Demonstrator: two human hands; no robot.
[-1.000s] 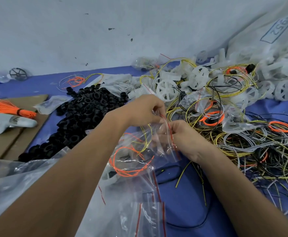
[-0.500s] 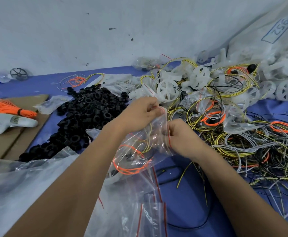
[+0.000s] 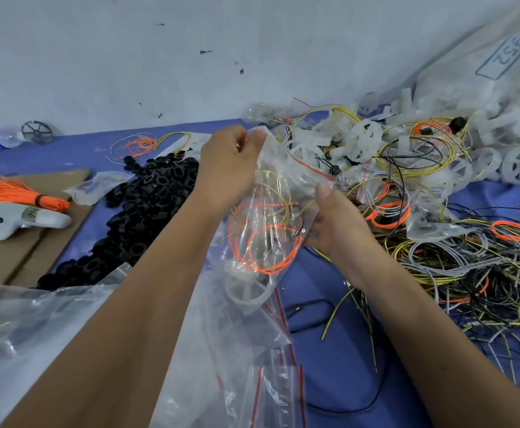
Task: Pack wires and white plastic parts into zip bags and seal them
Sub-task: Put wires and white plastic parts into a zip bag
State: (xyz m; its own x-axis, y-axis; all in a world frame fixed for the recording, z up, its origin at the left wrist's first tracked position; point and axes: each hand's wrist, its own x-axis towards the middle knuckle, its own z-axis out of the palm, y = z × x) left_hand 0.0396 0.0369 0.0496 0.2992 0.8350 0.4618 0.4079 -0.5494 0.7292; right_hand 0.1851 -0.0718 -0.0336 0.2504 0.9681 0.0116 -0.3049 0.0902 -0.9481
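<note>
- Empty zip bags (image 3: 271,393) lie nearest, on the blue cloth (image 3: 338,359).
- Above them, the filled zip bag (image 3: 278,193) is held up; it contains orange wire (image 3: 271,245), yellow wire and a white plastic wheel (image 3: 247,288).
- The left hand (image 3: 226,171) pinches the bag's top corner; the right hand (image 3: 334,220) grips its red-striped edge.
- Beyond lie black rings (image 3: 147,208), tangled wires (image 3: 468,267) and white plastic parts (image 3: 363,143).
</note>
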